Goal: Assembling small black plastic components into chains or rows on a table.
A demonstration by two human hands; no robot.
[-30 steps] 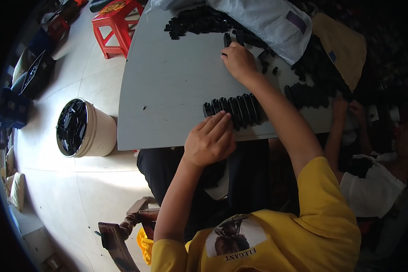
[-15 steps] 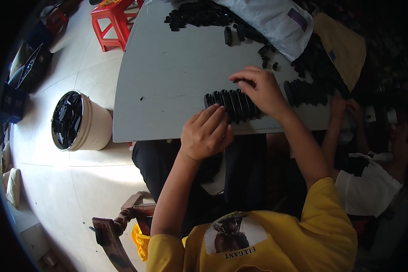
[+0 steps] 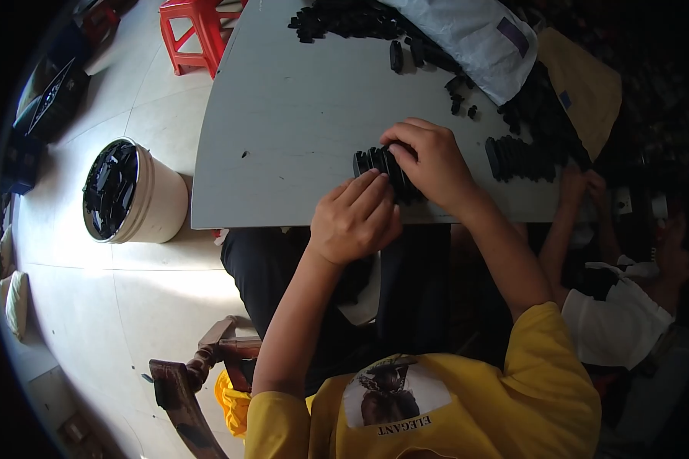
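A row of thin black plastic pieces [image 3: 370,161] stands side by side near the table's front edge, partly hidden by my hands. My left hand [image 3: 357,216] is closed, its fingertips on the near side of the row. From the right, my right hand [image 3: 434,163] bends over the row, thumb and forefinger curled in at its top. Whatever sits between those fingertips is too small and dark to make out. A second row of similar black pieces [image 3: 517,158] lies farther right, beyond my right wrist.
Loose black pieces [image 3: 344,21] heap at the table's far side, beside a white plastic bag [image 3: 467,46] and a brown paper bag [image 3: 582,84]. At right, another person's hands [image 3: 578,183] are at the table edge. A white bucket [image 3: 159,203] of black pieces stands on the floor, left.
My right hand has moved left and down onto the row, covering more of it. The left hand stays at the row's near side. The whole view has shifted slightly.
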